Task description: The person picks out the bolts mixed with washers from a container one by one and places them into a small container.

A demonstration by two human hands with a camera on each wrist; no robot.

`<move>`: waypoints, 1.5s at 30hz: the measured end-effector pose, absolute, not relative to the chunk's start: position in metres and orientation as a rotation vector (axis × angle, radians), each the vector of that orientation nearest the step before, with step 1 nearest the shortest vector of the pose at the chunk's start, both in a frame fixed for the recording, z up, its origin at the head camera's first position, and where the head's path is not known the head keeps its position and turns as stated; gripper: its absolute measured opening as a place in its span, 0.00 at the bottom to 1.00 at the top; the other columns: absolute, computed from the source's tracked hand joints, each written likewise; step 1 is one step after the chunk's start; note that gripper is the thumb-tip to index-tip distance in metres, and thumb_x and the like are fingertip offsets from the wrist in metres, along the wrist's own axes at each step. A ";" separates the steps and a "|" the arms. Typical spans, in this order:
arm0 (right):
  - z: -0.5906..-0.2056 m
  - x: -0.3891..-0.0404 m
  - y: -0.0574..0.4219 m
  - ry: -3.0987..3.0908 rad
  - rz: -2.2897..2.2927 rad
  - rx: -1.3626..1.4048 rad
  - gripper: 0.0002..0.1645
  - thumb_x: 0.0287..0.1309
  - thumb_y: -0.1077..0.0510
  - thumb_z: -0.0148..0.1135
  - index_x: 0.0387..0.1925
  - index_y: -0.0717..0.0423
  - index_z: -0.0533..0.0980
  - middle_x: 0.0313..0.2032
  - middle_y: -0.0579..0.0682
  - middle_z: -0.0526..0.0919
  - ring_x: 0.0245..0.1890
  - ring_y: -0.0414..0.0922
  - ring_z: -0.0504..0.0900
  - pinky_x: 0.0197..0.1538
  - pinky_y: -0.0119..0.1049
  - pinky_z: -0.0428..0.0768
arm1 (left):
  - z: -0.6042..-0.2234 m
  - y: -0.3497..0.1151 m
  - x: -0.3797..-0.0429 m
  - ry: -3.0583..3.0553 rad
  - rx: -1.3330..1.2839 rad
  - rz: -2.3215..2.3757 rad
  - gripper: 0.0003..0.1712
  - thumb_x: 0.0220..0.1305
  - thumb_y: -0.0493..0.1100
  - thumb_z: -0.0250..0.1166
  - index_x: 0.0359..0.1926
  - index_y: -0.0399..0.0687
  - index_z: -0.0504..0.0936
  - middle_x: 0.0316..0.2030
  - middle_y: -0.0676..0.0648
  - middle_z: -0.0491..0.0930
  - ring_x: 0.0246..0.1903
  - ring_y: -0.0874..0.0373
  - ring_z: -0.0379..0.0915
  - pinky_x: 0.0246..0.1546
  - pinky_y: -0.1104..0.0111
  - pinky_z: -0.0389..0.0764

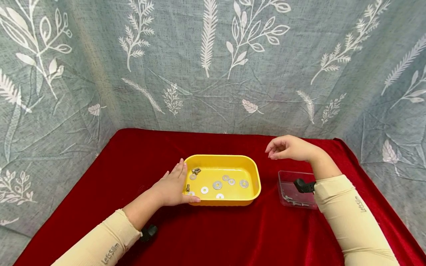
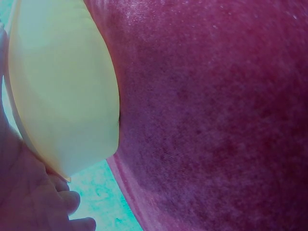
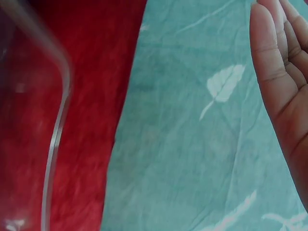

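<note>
Nearest, the 2 cream sleeves are cut off below, the right one hiding part of a clear box — its metal pieces are hard to make out. The left hand, fingers straight, spans the left end of a yellow tub; the near rim partly hides 2 washers. The right hand is raised near the clear box, loosely bent, fingertips overlapping. Behind, a patterned curtain runs out of view.

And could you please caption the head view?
Left hand rests against yellow tray of flat washers and screws; right hand hovers.
</note>
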State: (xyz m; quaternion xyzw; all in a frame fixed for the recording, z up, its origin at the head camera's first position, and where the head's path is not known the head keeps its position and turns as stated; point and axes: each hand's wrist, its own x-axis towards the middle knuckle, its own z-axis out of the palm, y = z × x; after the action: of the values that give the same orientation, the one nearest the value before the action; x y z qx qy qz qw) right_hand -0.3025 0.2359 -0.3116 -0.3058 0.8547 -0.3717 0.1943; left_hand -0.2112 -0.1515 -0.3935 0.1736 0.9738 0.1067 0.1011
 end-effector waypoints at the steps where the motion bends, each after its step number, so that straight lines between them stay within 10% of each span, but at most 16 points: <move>1: -0.311 -0.304 0.231 2.391 -1.043 -0.866 0.11 0.54 0.62 0.63 0.40 0.61 0.76 0.35 0.53 0.81 0.37 0.49 0.79 0.42 0.39 0.79 | -0.394 -0.152 -0.211 2.874 0.509 0.310 0.72 0.42 0.78 0.58 0.69 0.31 0.38 0.70 0.35 0.31 0.69 0.46 0.33 0.63 0.47 0.48; 27: -0.320 -0.332 0.117 2.192 -1.057 -1.005 0.08 0.56 0.63 0.61 0.39 0.58 0.79 0.35 0.57 0.81 0.39 0.56 0.78 0.45 0.40 0.77 | -0.395 -0.152 -0.210 2.871 0.494 0.326 0.72 0.42 0.78 0.58 0.69 0.31 0.39 0.70 0.35 0.31 0.69 0.46 0.33 0.63 0.47 0.48; 45: -0.361 -0.332 0.053 2.208 -0.864 -1.148 0.12 0.55 0.62 0.62 0.42 0.64 0.77 0.32 0.46 0.81 0.35 0.39 0.78 0.41 0.30 0.76 | -0.393 -0.152 -0.212 2.866 0.497 0.315 0.71 0.42 0.77 0.58 0.69 0.31 0.37 0.69 0.35 0.29 0.69 0.46 0.32 0.63 0.46 0.48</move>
State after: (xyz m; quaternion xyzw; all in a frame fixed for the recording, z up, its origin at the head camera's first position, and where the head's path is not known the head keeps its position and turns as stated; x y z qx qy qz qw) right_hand -0.3319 0.0531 -0.3607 -0.4220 0.8113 -0.3175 0.2509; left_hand -0.2118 -0.1515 -0.3926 0.1690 0.9738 0.1070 0.1078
